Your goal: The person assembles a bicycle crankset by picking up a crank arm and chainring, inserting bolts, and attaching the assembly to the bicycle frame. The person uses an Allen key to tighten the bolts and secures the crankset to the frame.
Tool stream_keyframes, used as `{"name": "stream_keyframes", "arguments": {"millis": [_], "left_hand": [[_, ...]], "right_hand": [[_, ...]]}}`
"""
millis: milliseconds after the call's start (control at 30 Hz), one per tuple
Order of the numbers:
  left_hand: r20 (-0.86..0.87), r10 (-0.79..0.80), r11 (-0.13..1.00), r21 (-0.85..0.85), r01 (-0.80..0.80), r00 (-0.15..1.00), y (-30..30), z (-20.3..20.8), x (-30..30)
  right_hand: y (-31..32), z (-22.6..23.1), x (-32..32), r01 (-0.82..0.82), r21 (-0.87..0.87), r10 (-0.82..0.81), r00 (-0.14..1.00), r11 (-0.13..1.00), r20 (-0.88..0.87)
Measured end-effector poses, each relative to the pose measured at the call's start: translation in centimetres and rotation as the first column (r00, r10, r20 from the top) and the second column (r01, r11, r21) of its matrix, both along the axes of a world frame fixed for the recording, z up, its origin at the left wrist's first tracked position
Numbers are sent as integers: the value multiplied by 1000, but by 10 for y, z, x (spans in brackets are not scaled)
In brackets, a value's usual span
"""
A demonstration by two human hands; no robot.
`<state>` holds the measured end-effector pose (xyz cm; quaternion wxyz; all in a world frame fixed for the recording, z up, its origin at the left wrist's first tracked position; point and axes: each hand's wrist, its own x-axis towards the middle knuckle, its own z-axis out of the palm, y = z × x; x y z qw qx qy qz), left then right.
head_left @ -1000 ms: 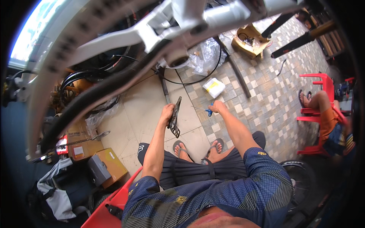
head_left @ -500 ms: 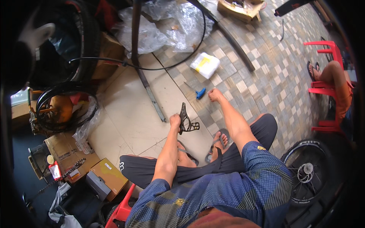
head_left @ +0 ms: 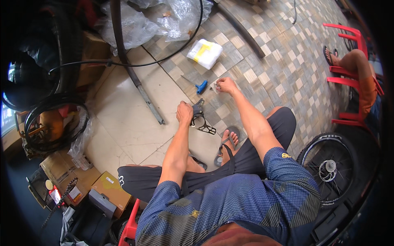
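Note:
My left hand (head_left: pixel 184 111) is closed on a black bracket (head_left: pixel 202 124) with large cut-outs, held above the pale tiles in front of my feet. My right hand (head_left: pixel 226 85) is low over the patterned tiles, thumb and fingers pinched together. Whatever is between those fingertips is too small to name. Beside them on the floor are a few tiny parts (head_left: pixel 213 87), their kind unclear. A blue-handled hex key (head_left: pixel 201 87) lies just left of these parts, its thin shaft pointing away from me. Farther off sits a white packet (head_left: pixel 205 53) with a yellow patch.
A dark tube (head_left: pixel 143 101) and a black cable (head_left: pixel 135 65) cross the left side. Clear plastic wrap (head_left: pixel 135 28) lies beyond. Cardboard boxes (head_left: pixel 110 192) stand near left, a bicycle wheel (head_left: pixel 327 170) near right. Another person's leg (head_left: pixel 351 63) shows by red chairs (head_left: pixel 348 81).
The head view has shifted. My right hand, a closed fist before, now pinches beside tiny parts that are visible on the floor. The bracket in my left hand has turned.

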<state>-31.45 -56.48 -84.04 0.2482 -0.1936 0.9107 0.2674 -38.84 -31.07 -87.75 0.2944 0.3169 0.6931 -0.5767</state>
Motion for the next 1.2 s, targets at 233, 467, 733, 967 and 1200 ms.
{"name": "stream_keyframes", "arguments": {"millis": [233,467,733,967,1200], "left_hand": [[-9,-128,992,-7,128,992,3,-2,3],[35,-167,986,5,167,985,-3,-7,6],[-156,-59,990,119,78,986,-12,-13,-3],[201,449,560,696,-449,871,5,-13,-19],[471,444,270,741,-615,762,-9,-13,-4]], "right_hand": [[30,-46,-7,-152,97,156,987,984,-38],[29,-48,-10,-211,405,310,930,889,-196],[41,-30,-14,-5,461,171,932,888,-318],[-16,12,4,-97,319,202,927,943,-317],[-119,54,73,-320,393,467,802,862,-372]]}}
